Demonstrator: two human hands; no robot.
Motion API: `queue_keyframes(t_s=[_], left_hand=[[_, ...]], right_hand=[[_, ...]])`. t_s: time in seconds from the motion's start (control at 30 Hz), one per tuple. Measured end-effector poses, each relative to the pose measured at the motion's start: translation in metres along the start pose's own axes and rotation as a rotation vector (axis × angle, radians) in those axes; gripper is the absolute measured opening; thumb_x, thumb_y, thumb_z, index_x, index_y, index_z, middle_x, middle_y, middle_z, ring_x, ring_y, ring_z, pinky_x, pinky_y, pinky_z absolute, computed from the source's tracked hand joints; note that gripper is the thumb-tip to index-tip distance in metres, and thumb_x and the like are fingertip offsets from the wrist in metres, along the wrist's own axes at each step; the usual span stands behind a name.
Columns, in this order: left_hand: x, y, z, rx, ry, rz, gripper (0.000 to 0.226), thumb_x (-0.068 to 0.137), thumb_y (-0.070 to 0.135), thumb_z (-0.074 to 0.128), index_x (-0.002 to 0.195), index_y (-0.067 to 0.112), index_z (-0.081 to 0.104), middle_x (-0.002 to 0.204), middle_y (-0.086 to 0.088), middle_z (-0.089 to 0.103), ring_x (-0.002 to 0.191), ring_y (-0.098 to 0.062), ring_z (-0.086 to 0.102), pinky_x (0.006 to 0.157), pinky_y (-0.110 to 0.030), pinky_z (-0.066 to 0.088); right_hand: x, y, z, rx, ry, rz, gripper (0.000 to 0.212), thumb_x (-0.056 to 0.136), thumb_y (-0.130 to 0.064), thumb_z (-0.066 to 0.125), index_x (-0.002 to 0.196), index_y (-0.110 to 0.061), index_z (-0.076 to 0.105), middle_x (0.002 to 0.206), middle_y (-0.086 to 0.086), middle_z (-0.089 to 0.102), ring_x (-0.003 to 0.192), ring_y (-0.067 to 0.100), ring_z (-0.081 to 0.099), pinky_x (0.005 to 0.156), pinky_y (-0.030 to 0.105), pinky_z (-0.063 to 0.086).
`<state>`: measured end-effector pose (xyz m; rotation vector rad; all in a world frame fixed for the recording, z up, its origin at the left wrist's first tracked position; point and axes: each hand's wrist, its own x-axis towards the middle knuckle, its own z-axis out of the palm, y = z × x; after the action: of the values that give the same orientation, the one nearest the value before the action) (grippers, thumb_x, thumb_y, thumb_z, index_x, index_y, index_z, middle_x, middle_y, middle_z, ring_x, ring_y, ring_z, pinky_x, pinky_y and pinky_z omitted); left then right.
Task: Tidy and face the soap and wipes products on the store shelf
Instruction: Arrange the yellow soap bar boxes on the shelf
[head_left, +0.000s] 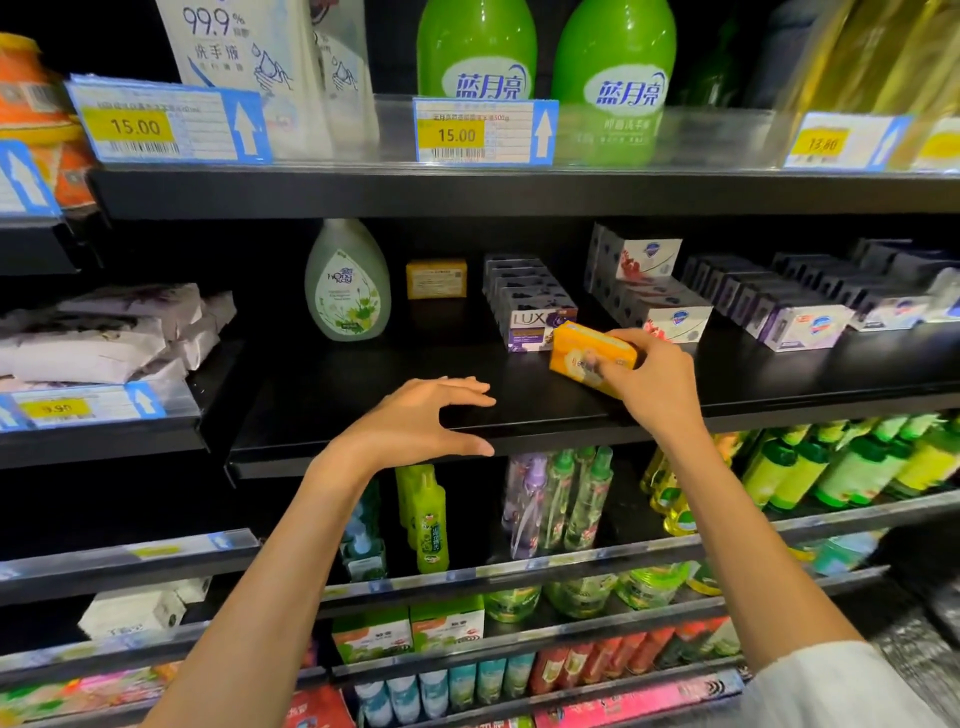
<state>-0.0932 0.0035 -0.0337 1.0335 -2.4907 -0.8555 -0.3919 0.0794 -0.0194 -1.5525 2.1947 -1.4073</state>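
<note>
Here the right hand (649, 379) pinches a yellow soap box (589, 356) by its near end, fingers curled over the top and thumb underneath, and holds it tilted just above the black shelf (363, 395), right in front of the purple soap row (530, 306). The left hand (426, 421) holds nothing; its fingers are spread and slightly arched over the front lip of the shelf, thumb below the edge, and whether the fingertips actually touch the board is hard to tell from this angle.

The main risk, as I judge it, is the grip itself. The box is held at one end only, so its far end hangs free and could swing down or slip out, landing face-down or sliding off the front edge onto the bottles (561, 499) on the shelf below. A second yellow box (436, 278) sits well back near the wall, beside the pale green bottle (347, 283) (presumably where this one belongs), and reaching there means passing close to that tall bottle; a careless wrist could tip it. Moving the box sideways could also clip the front purple box and knock that neat row crooked. The stack of wipes packs (104, 332) on the left shelf looks slumped and loose, so any bump from the left arm might send a pack sliding.
</note>
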Motion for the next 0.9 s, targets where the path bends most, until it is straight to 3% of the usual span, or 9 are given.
queue_keyframes(t_s=[0.23, 0.37, 0.5, 0.57, 0.63, 0.73, 0.9], left_hand=[[-0.001, 0.003, 0.000, -0.009, 0.016, 0.015, 0.069, 0.074, 0.064, 0.083, 0.138, 0.050, 0.061, 0.157, 0.027, 0.043, 0.153, 0.001, 0.025, 0.129, -0.050, 0.020], [-0.002, 0.008, -0.001, -0.011, 0.021, 0.020, 0.065, 0.077, 0.055, 0.085, 0.138, 0.045, 0.063, 0.156, 0.024, 0.046, 0.152, 0.003, 0.028, 0.129, -0.042, 0.019], [-0.001, 0.008, -0.003, -0.099, 0.107, 0.036, 0.042, 0.083, 0.049, 0.083, 0.123, 0.039, 0.075, 0.142, 0.020, 0.062, 0.140, 0.009, 0.043, 0.125, -0.033, 0.029], [0.005, 0.005, -0.008, -0.135, 0.220, 0.019, 0.033, 0.089, 0.047, 0.079, 0.119, 0.035, 0.077, 0.131, 0.019, 0.068, 0.131, 0.006, 0.054, 0.120, -0.033, 0.038], [0.016, 0.002, -0.013, -0.118, 0.324, -0.014, 0.033, 0.093, 0.037, 0.078, 0.124, 0.025, 0.076, 0.129, 0.010, 0.071, 0.126, -0.003, 0.060, 0.116, -0.036, 0.044], [0.041, 0.000, -0.024, -0.129, 0.415, -0.147, 0.045, 0.093, 0.025, 0.078, 0.137, 0.017, 0.067, 0.138, 0.000, 0.067, 0.132, -0.015, 0.059, 0.117, -0.036, 0.043], [0.107, -0.010, -0.039, -0.292, 0.443, -0.375, 0.070, 0.093, 0.019, 0.077, 0.154, 0.012, 0.045, 0.158, -0.008, 0.047, 0.146, -0.025, 0.045, 0.120, -0.035, 0.036]], right_hand=[[-0.010, 0.000, -0.001, -0.097, 0.021, -0.108, 0.057, 0.091, -0.044, 0.078, 0.142, -0.028, 0.058, 0.136, -0.006, 0.062, 0.126, 0.016, 0.056, 0.099, 0.034, 0.049], [-0.026, -0.006, -0.005, -0.241, 0.106, -0.477, 0.047, 0.096, -0.042, 0.072, 0.135, -0.017, 0.064, 0.134, 0.001, 0.061, 0.133, 0.020, 0.050, 0.112, 0.034, 0.041], [-0.040, -0.011, 0.006, -0.304, -0.037, -0.705, 0.044, 0.099, -0.047, 0.068, 0.127, -0.014, 0.071, 0.131, 0.002, 0.065, 0.134, 0.021, 0.052, 0.114, 0.023, 0.032], [-0.045, -0.010, 0.016, -0.323, -0.115, -0.727, 0.048, 0.098, -0.054, 0.064, 0.128, -0.017, 0.072, 0.133, 0.001, 0.066, 0.136, 0.019, 0.052, 0.112, 0.020, 0.032], [-0.048, -0.008, 0.024, -0.329, -0.212, -0.708, 0.054, 0.097, -0.061, 0.060, 0.134, -0.022, 0.070, 0.139, -0.001, 0.064, 0.139, 0.016, 0.050, 0.112, 0.026, 0.037], [-0.047, -0.009, 0.033, -0.362, -0.356, -0.669, 0.069, 0.094, -0.074, 0.051, 0.144, -0.029, 0.061, 0.149, -0.005, 0.057, 0.145, 0.013, 0.044, 0.113, 0.036, 0.043], [-0.044, -0.008, 0.039, -0.366, -0.328, -0.639, 0.070, 0.091, -0.079, 0.046, 0.142, -0.034, 0.062, 0.148, -0.013, 0.057, 0.141, 0.007, 0.046, 0.102, 0.034, 0.052]])
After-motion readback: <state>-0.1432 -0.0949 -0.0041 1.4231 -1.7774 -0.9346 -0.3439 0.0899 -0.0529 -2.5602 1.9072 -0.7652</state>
